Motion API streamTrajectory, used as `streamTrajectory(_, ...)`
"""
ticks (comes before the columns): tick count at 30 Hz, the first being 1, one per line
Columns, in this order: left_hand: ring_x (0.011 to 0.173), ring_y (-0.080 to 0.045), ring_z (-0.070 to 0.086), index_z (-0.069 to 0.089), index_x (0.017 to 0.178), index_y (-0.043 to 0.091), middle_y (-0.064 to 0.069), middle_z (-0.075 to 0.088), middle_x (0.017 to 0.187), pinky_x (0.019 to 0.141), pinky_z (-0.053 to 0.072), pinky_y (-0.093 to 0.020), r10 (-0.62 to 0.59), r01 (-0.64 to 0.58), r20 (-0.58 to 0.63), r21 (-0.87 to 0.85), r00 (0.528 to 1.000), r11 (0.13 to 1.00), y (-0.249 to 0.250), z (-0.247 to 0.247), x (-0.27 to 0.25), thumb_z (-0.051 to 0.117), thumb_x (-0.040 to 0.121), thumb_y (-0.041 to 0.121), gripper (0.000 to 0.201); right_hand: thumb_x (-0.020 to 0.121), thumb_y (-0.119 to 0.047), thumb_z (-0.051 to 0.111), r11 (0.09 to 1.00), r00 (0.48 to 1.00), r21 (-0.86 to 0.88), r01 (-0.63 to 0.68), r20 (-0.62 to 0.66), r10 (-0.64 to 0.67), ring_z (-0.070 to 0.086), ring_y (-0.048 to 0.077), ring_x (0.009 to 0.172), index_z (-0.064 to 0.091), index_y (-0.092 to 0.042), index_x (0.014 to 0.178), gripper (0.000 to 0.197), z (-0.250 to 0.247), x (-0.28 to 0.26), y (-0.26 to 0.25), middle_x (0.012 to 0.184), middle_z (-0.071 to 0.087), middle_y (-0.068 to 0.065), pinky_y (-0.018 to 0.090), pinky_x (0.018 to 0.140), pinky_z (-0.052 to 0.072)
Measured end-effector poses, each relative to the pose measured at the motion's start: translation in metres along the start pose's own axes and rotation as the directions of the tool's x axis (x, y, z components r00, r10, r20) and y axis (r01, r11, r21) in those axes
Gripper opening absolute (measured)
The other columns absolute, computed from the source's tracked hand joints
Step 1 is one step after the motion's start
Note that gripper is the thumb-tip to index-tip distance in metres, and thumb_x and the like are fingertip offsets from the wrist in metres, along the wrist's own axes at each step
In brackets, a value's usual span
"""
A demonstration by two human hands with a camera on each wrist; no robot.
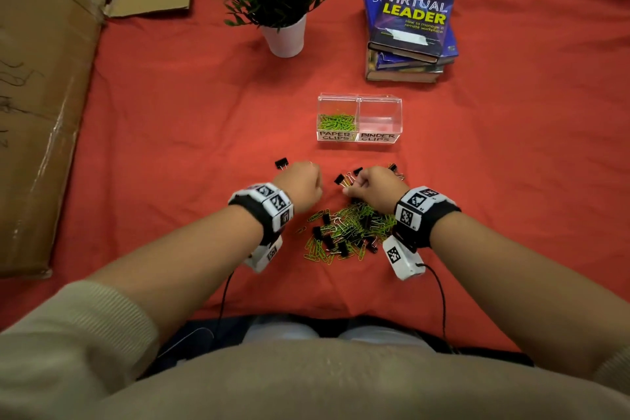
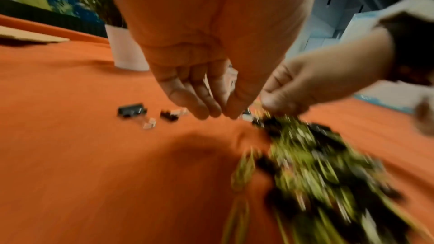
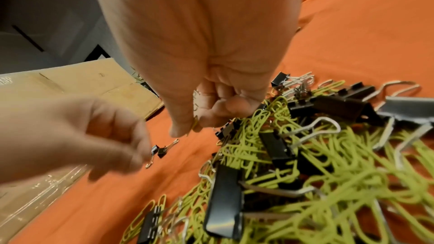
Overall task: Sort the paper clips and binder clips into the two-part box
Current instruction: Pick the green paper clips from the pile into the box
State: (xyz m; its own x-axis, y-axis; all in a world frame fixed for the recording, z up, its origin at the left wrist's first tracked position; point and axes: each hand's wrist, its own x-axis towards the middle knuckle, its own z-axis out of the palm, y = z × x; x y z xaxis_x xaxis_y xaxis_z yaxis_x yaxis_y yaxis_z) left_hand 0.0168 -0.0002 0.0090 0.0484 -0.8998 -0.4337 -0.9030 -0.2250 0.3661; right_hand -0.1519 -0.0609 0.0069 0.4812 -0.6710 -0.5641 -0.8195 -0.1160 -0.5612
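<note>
A clear two-part box [image 1: 359, 102] stands on the red cloth; its left part, labelled PAPER CLIPS, holds green paper clips [image 1: 336, 122], and its right part, labelled BINDER CLIPS, looks empty. Nearer me lies a mixed pile [image 1: 347, 230] of green paper clips and black binder clips. My right hand [image 1: 361, 186] is at the pile's far edge and pinches green paper clips [image 3: 194, 124] between thumb and fingers [image 3: 180, 129]. My left hand [image 1: 303, 182] hovers just left of it with its fingers [image 2: 202, 107] pointing down and nothing seen in them. Small binder clips [image 2: 130, 110] lie on the cloth beyond it.
A potted plant in a white pot [image 1: 284, 37] and a stack of books [image 1: 410, 27] stand behind the box. Flattened cardboard [image 1: 44, 95] covers the left side. A lone binder clip [image 1: 281, 164] lies left of my left hand.
</note>
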Motion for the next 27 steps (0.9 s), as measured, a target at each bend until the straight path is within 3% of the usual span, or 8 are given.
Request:
streamTrajectory(4, 0.099, -0.028, 0.059, 0.060, 0.098, 0.010, -0.010, 0.061, 0.106, 0.084, 0.050, -0.038, -0.034, 0.027, 0.092, 0.078, 0.995, 0.997, -0.015, 0.033, -0.022, 0.059, 0.085, 0.018, 0.015, 0.085, -0.034, 0.066, 1.000, 1.000, 0.005, -0.020, -0.004, 0.021, 0.039, 0.010, 0.046, 0.057, -0.009, 0.076, 0.028, 0.001, 0.002, -0.003, 0.054, 0.046, -0.003, 0.023, 0.045, 0.030)
streamTrajectory(10, 0.107, -0.031, 0.055, 0.055, 0.107, 0.004, -0.012, 0.054, 0.111, 0.081, 0.046, -0.042, 0.028, -0.030, 0.011, 0.183, 1.000, 0.983, -0.010, 0.048, -0.032, 0.051, 0.090, 0.014, 0.020, 0.084, -0.039, 0.067, 0.992, 0.999, 0.128, 0.016, 0.029, -0.019, 0.039, 0.011, 0.045, 0.066, -0.005, 0.077, 0.034, 0.000, 0.001, 0.002, 0.060, 0.059, 0.002, 0.019, 0.041, 0.032)
streamTrajectory(14, 0.104, -0.032, 0.056, 0.054, 0.107, 0.003, -0.014, 0.056, 0.110, 0.081, 0.045, -0.041, 0.054, -0.057, 0.030, 0.151, 0.998, 0.987, -0.010, 0.050, -0.035, 0.054, 0.089, 0.017, 0.023, 0.076, -0.033, 0.075, 0.928, 0.998, 0.372, -0.001, 0.053, -0.020, 0.053, 0.012, 0.053, 0.065, -0.008, 0.074, 0.028, -0.003, 0.002, 0.007, 0.068, 0.067, 0.003, 0.027, 0.058, 0.045)
streamTrajectory(16, 0.098, -0.033, 0.057, 0.054, 0.102, 0.004, -0.015, 0.058, 0.106, 0.078, 0.044, -0.038, 0.047, -0.048, 0.024, 0.056, 0.999, 0.997, -0.013, 0.048, -0.035, 0.054, 0.087, 0.015, 0.018, 0.074, -0.026, 0.078, 0.872, 0.998, 0.490, -0.012, 0.066, -0.024, 0.055, 0.012, 0.053, 0.064, -0.006, 0.072, 0.024, -0.004, 0.001, 0.009, 0.068, 0.068, 0.004, 0.027, 0.062, 0.049)
streamTrajectory(20, 0.076, -0.023, 0.056, 0.054, 0.083, 0.014, -0.006, 0.061, 0.082, 0.067, 0.044, -0.030, -0.097, 0.087, -0.022, -0.284, 0.995, 0.955, -0.023, 0.044, -0.034, 0.055, 0.083, 0.008, 0.006, 0.072, -0.010, 0.078, 0.788, 0.998, 0.615, -0.019, 0.057, -0.020, 0.058, 0.013, 0.054, 0.063, -0.003, 0.071, 0.017, -0.003, 0.000, 0.011, 0.073, 0.067, 0.010, 0.020, 0.055, 0.052)
streamTrajectory(22, 0.067, -0.016, 0.052, 0.055, 0.087, 0.018, 0.002, 0.056, 0.074, 0.065, 0.043, -0.026, -0.129, 0.112, -0.008, -0.444, 0.992, 0.889, -0.029, 0.042, -0.031, 0.056, 0.083, 0.003, 0.015, 0.074, -0.004, 0.075, 0.741, 0.998, 0.671, -0.026, 0.061, -0.020, 0.060, 0.013, 0.058, 0.065, 0.001, 0.081, 0.014, -0.002, -0.001, 0.011, 0.077, 0.067, 0.011, 0.017, 0.052, 0.052)
streamTrajectory(25, 0.059, -0.012, 0.046, 0.061, 0.105, 0.022, 0.006, 0.050, 0.069, 0.058, 0.041, -0.025, -0.123, 0.107, 0.010, -0.563, 0.992, 0.820, -0.035, 0.035, -0.027, 0.050, 0.086, 0.001, 0.031, 0.081, -0.001, 0.068, 0.693, 0.995, 0.718, -0.059, 0.098, -0.017, 0.060, 0.013, 0.065, 0.065, 0.000, 0.107, 0.027, -0.003, 0.001, 0.014, 0.079, 0.066, 0.007, 0.017, 0.052, 0.051)
streamTrajectory(27, 0.056, -0.014, 0.046, 0.062, 0.092, 0.022, 0.003, 0.049, 0.067, 0.052, 0.038, -0.024, -0.144, 0.144, 0.050, -0.607, 0.988, 0.782, -0.034, 0.031, -0.025, 0.044, 0.088, -0.001, 0.029, 0.089, -0.001, 0.057, 0.679, 0.991, 0.729, -0.089, 0.130, -0.011, 0.055, 0.013, 0.064, 0.064, 0.001, 0.109, 0.021, -0.003, 0.003, 0.013, 0.074, 0.060, 0.007, 0.018, 0.052, 0.048)
